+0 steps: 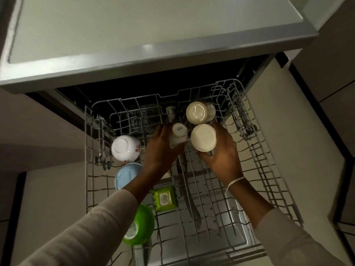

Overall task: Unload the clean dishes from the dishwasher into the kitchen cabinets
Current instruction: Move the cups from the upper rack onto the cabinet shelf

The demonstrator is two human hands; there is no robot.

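Head camera looks straight down into the pulled-out grey wire upper rack [269,169] of the dishwasher, which sticks out from under the pale grey countertop [153,25].

My left hand [163,148] is curled round a small white ceramic cup [178,134], held upside down with dark lettering on its base. My right hand [221,152], with a silver chain bracelet [234,182] at the wrist, grips an upside-down cream ceramic mug [203,137]. Cup and mug sit side by side over the middle of the rack. I cannot tell whether they touch the wires.

Just behind the mug in my right hand, a second cream ceramic mug [196,113] stands upside down at the back of the rack.

Along the rack's left side, from back to front, sit:
- a round white bowl with a flower print [124,147], turned bottom up
- a light blue round dish [125,176], partly hidden by my left forearm
- a bright green plastic bowl [139,225] with a label on its base

Beside the green bowl, nearer the middle, lies a lime-green square plastic container [166,198] with a white sticker.
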